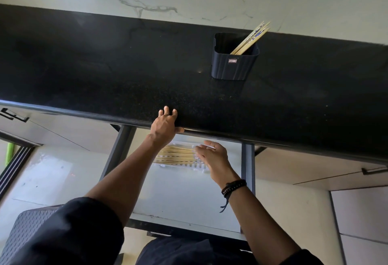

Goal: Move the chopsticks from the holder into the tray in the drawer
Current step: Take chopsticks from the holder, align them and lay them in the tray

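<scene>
Your left hand: fingers spread, resting on desk edge. Your right hand: flat, fingers straight, over chopsticks in tray, drawer. Holder: several more.

**What I'm wearing**

My left sleeve is dark, nearly black cloth, bunched in soft folds above the elbow. My right sleeve is the same cloth. My left hand and right hand are bare. Round my right wrist sit black beaded bracelets, a thin black cord dangling from them.
</scene>
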